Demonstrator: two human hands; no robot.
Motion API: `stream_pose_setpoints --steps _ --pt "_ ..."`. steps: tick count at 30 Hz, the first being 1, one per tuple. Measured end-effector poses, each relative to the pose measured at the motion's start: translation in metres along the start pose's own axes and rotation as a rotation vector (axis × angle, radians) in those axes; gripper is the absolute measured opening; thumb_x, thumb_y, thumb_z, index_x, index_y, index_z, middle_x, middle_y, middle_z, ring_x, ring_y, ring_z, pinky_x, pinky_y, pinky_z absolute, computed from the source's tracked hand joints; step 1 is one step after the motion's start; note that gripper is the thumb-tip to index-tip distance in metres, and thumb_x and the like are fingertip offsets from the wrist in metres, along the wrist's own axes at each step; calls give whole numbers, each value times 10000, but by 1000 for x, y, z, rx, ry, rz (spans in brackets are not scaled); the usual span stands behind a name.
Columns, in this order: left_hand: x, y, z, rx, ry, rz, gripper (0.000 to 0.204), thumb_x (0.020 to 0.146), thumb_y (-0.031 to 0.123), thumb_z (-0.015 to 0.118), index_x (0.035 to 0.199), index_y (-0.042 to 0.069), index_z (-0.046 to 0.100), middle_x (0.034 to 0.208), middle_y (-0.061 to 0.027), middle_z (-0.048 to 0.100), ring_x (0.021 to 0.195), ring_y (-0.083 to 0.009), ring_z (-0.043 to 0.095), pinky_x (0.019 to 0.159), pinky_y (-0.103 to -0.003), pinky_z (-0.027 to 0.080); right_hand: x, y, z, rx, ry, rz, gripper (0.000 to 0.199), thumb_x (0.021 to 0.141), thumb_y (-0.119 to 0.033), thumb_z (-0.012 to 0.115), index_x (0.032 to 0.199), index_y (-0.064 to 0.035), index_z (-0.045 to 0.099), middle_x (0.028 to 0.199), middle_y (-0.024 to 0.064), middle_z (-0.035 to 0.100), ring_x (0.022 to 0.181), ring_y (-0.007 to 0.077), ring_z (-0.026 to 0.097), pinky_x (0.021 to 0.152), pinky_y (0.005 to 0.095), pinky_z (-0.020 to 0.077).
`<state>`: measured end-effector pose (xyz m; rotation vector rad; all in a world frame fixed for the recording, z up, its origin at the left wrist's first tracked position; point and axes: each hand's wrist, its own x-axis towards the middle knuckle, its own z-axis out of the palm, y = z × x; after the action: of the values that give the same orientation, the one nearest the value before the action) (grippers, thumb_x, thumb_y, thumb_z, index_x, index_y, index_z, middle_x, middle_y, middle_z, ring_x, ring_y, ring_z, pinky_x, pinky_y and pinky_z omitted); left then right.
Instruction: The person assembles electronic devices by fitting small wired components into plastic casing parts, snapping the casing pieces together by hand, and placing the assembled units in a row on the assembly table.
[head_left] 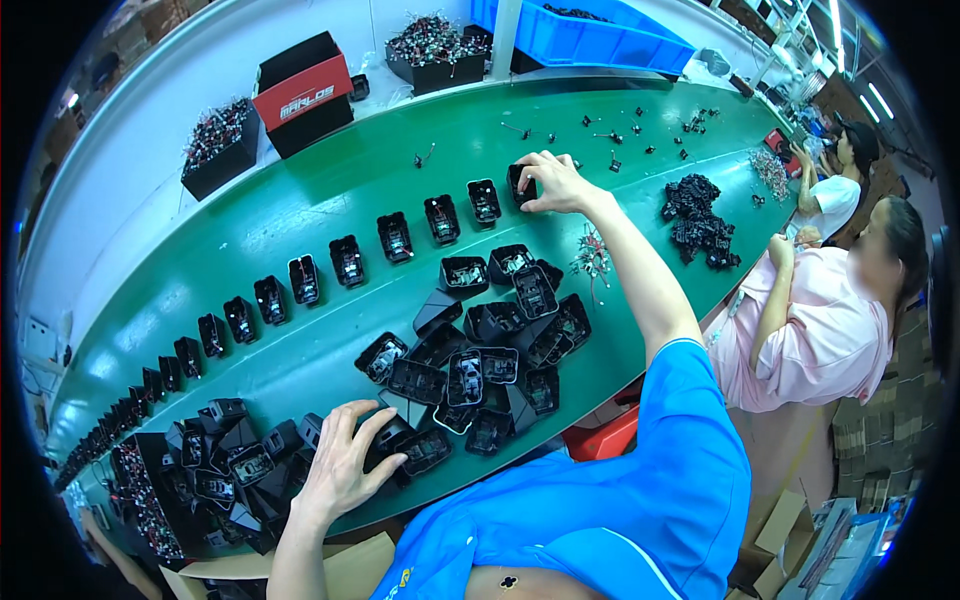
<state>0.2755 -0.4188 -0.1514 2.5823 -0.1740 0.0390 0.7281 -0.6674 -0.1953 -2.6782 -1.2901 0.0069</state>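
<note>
Black housing (519, 185) at right end of the far row (395, 237), long axis roughly near-far, pinched in right hand (556, 183), just left of its knuckles. Left hand (343, 462) well apart, near-left, fingers spread around another housing (388, 434); can't tell if gripped.

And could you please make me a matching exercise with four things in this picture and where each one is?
1. right grip
2. left grip
3. large blue plastic tub
4. red-and-black cardboard box

A. between two black boxes heaped with wired parts
B. at the rectangular black plastic housing on the row's right end
C. at the picture's top edge, right of middle
D. at the jumbled black plastic housings

Pairs: 1-B; 2-D; 3-C; 4-A
</note>
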Motion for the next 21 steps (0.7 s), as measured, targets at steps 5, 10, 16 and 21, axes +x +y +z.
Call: stream_pose_setpoints --steps 5,10,16,21 --pt "4 -13 7 -5 50 -21 462 791 75 705 1232 54 567 1147 -116 575 1032 -288 548 944 -374 417 2 2 4 -3 -24 -26 234 726 -275 775 897 -136 696 1345 39 533 1148 228 465 1026 417 278" --pt "4 -25 12 14 157 -29 436 747 49 703 1164 50 577 1082 -105 589 936 -272 547 882 -359 420 -1 4 -3 -1 -55 -15 282 716 -323 795 904 -138 696 1362 32 530 1171 223 455 1033 420 269" --pt "5 -26 8 28 165 -120 354 716 -29 649 1061 28 594 961 -112 592 873 -286 537 876 -354 415 -3 3 -18 202 110 68 402 752 -423 791 1009 -131 688 1308 52 578 1115 221 518 984 437 372" --pt "7 -36 5 1 191 -117 323 704 -47 623 1019 24 608 908 -103 592 819 -268 536 823 -335 428 -9 75 -9 374 373 455 243 873 -268 678 1076 -135 684 1095 71 679 926 251 644 832 353 511"
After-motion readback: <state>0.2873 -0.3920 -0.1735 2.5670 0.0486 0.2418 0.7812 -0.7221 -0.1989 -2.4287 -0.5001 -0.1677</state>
